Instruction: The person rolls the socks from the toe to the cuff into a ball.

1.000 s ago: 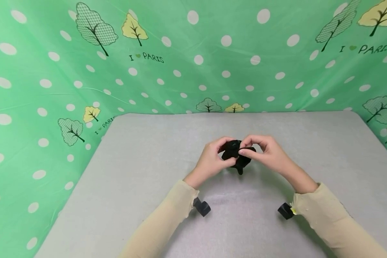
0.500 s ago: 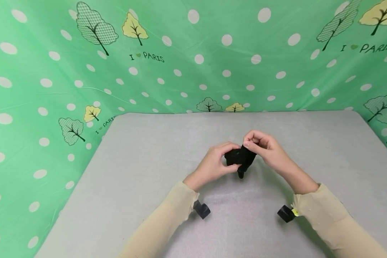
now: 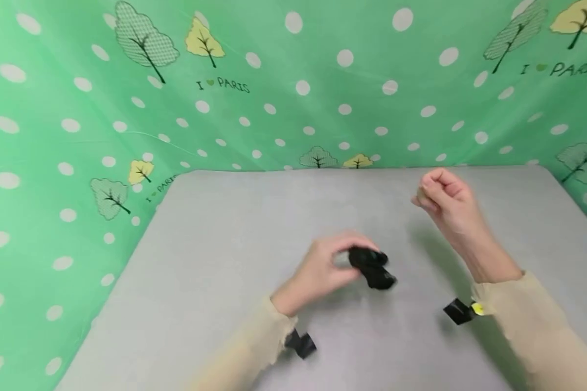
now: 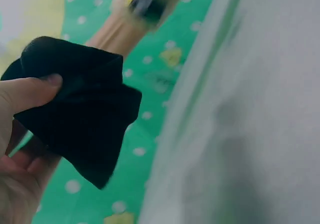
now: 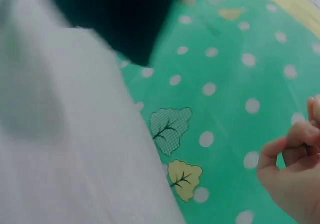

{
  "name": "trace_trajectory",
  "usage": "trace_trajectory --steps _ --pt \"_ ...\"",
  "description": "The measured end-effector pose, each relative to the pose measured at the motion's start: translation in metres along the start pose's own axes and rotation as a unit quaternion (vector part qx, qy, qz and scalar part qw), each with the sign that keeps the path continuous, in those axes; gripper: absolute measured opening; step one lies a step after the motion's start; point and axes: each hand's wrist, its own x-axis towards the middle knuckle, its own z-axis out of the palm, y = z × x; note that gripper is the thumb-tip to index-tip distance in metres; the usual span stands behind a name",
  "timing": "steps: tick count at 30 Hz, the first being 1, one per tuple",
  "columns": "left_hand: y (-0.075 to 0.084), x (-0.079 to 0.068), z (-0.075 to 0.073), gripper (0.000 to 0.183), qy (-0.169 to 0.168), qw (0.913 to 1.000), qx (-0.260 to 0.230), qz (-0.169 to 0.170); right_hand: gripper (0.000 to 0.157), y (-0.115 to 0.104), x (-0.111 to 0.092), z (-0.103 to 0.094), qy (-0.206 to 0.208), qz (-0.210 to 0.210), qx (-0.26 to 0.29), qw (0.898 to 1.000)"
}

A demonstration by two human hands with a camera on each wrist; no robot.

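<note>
In the head view, my left hand [image 3: 325, 266] holds a small bundle of black cloth [image 3: 370, 266] above the grey table. The left wrist view shows the thumb pressed on the near side of this black cloth [image 4: 85, 103], with the other fingers behind it. Its edges are folded and angular, and its exact kind cannot be told. My right hand [image 3: 447, 203] is raised to the right, apart from the cloth. Its fingers are curled in, and nothing shows between them. In the right wrist view, the same curled right hand [image 5: 295, 164] sits at the right edge, and the cloth is blurred.
A grey table [image 3: 225, 228] lies under both hands. Behind it hangs a green sheet [image 3: 274, 125] with white dots and printed trees. Small black wrist cameras stick out below both beige sleeves [image 3: 528, 320].
My right hand has let go of the black cloth and moved up and right. My left hand has lowered slightly with the cloth, which has turned and now looks more compact.
</note>
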Motion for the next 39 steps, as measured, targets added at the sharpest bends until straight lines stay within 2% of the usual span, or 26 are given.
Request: trace_trajectory --steps 4,6,9,12,13,15,18,21,24,27,31,34,39 --pt "0.003 0.005 -0.011 0.036 0.048 0.9935 -0.017 -0.102 0.016 -0.002 -0.017 0.014 -0.02 -0.011 -0.137 0.99" --pt "0.002 0.008 -0.015 0.036 0.057 0.9893 -0.012 -0.134 0.015 0.001 -0.025 0.022 -0.056 -0.032 -0.186 0.98" --pt "0.0 0.009 -0.017 0.036 0.078 0.9845 -0.005 -0.157 0.02 0.007 -0.029 0.033 -0.118 -0.071 -0.246 0.959" --pt "-0.002 0.012 -0.018 0.035 0.094 0.9818 -0.003 -0.166 0.023 0.011 -0.028 0.039 -0.152 -0.085 -0.308 0.935" --pt "-0.003 0.013 -0.018 0.035 0.096 0.981 -0.003 -0.168 0.023 0.012 -0.028 0.04 -0.157 -0.081 -0.322 0.93" --pt "-0.003 0.014 -0.018 0.033 0.1 0.9797 -0.004 -0.174 0.019 0.013 -0.026 0.04 -0.168 -0.064 -0.333 0.925" --pt "-0.003 0.016 -0.019 0.034 0.104 0.978 -0.002 -0.181 0.013 0.013 -0.024 0.04 -0.186 -0.04 -0.311 0.931" --pt "-0.003 0.018 -0.02 0.035 0.106 0.9783 0.004 -0.178 0.014 0.014 -0.023 0.041 -0.182 -0.029 -0.262 0.947" --pt "-0.003 0.019 -0.019 0.034 0.099 0.981 0.011 -0.167 0.015 0.014 -0.023 0.044 -0.15 -0.029 -0.221 0.963" --pt "-0.002 0.019 -0.016 0.031 0.08 0.9856 0.021 -0.148 0.015 0.014 -0.022 0.048 -0.106 -0.034 -0.201 0.973" --pt "-0.002 0.018 -0.011 0.03 0.052 0.9921 0.044 -0.106 0.014 0.012 -0.018 0.05 -0.084 -0.048 -0.199 0.975" --pt "-0.003 0.016 -0.008 0.028 0.042 0.9951 0.06 -0.067 0.013 0.011 -0.014 0.048 -0.093 -0.046 -0.204 0.974" --pt "-0.003 0.013 -0.01 0.026 0.041 0.9975 0.058 0.003 0.015 0.015 -0.011 0.043 -0.103 -0.031 -0.211 0.972"
